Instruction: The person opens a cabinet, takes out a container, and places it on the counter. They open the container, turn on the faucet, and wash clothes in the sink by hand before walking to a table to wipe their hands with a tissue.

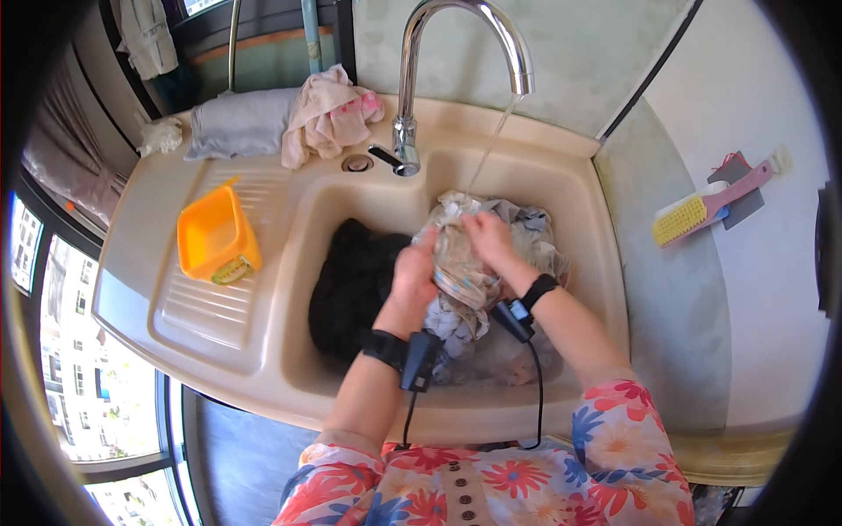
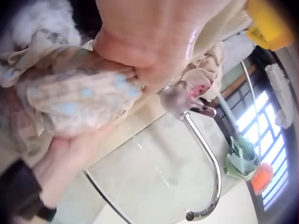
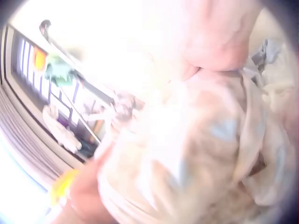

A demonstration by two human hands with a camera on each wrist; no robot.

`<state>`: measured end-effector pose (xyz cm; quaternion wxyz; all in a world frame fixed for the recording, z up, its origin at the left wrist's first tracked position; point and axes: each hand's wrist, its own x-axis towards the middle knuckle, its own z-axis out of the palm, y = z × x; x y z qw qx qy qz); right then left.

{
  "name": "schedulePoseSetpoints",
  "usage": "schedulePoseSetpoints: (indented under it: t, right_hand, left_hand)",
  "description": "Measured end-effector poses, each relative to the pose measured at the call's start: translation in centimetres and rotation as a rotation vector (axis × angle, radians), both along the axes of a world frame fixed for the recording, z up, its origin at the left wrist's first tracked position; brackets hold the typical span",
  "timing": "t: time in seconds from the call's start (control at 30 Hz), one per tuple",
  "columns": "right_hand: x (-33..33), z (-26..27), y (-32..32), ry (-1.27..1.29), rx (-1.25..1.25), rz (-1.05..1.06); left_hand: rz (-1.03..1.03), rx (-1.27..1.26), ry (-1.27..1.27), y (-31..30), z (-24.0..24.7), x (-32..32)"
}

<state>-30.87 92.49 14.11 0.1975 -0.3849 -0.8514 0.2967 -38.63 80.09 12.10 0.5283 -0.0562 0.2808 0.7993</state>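
Note:
Over the sink's right basin, a wet cream garment (image 1: pixel 458 254) with pale blue patches is stretched between two hands. The left hand (image 1: pixel 415 276) grips its left side, and the right hand (image 1: pixel 491 238) grips its upper right part. In the left wrist view the bunched garment (image 2: pixel 77 98) hangs between both hands, with the left fingers hidden. The right wrist view shows the same garment (image 3: pixel 210 135) close up and blurred. A thin stream of water (image 1: pixel 494 140) falls from the chrome faucet (image 1: pixel 410 79) just behind the hands. Grey and white laundry (image 1: pixel 524 219) lies below.
Black laundry (image 1: pixel 346 294) fills much of the left basin. A yellow plastic box (image 1: pixel 197 250) stands on the ribbed drainboard (image 1: pixel 202 320). Behind it lie a grey folded cloth (image 1: pixel 237 124) and a pinkish cloth (image 1: pixel 324 123). A yellow-bristled brush (image 1: pixel 682 221) hangs on the right wall.

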Motion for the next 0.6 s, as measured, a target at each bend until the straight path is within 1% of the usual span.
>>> schedulePoseSetpoints:
  t: [0.03,0.07,0.13,0.17,0.23,0.27,0.33,0.37,0.4,0.43,0.47,0.5,0.53,0.57,0.6]
  right_hand:
    - [0.6,1.6,0.6,0.027,-0.111,-0.063]
    - [1.1,2.6,1.5,0.024,-0.113,-0.064]
    - [2.1,4.6,2.8,0.260,-0.497,0.045]
    - [2.2,5.5,3.0,0.255,-0.505,0.032]
    - [2.7,7.8,2.6,0.449,-0.690,0.107]
    - [3.0,8.5,2.3,0.441,-0.707,0.079]
    - [3.2,9.3,1.9,0.467,-0.602,0.185]
    - [3.5,8.3,1.6,0.463,-0.610,0.171]
    - [3.7,6.9,1.4,0.384,-0.435,0.256]
    - [3.9,5.3,1.3,0.301,-0.257,0.343]
    - [4.3,2.8,1.1,0.111,0.061,0.356]
    - [4.9,1.4,-0.1,-0.075,0.048,0.354]
    - [5.4,-0.3,-0.9,-0.311,0.004,0.352]
    - [5.9,-1.9,-1.4,-0.363,0.045,0.370]
    - [6.2,-3.2,-1.7,-0.416,0.086,0.389]
  left_hand:
    - [-0.031,0.031,0.046,-0.6,-0.8,-1.3]
    - [0.052,-0.060,0.162,-1.6,-0.2,-1.9]
    - [0.189,-0.219,0.404,-2.1,0.6,-2.2]
    - [0.176,-0.226,0.399,-2.2,0.4,-2.2]
    - [0.085,-0.454,0.610,-2.9,2.0,-2.0]
    - [0.100,-0.488,0.645,-2.7,1.9,-2.2]
    - [0.057,-0.479,0.707,-2.9,1.8,-2.6]
    - [0.027,-0.477,0.735,-3.0,2.0,-2.5]
    - [0.015,-0.480,0.733,-3.0,2.3,-2.1]
    - [-0.062,-0.495,0.768,-3.0,2.6,-1.8]
    - [-0.136,-0.510,0.802,-2.9,2.6,-1.5]
    - [-0.138,-0.509,0.799,-2.8,2.5,-1.3]
    - [-0.190,-0.515,0.832,-2.8,2.4,-1.2]
    - [-0.241,-0.519,0.865,-2.7,2.3,-1.1]
    - [-0.240,-0.520,0.862,-2.7,2.1,-1.0]
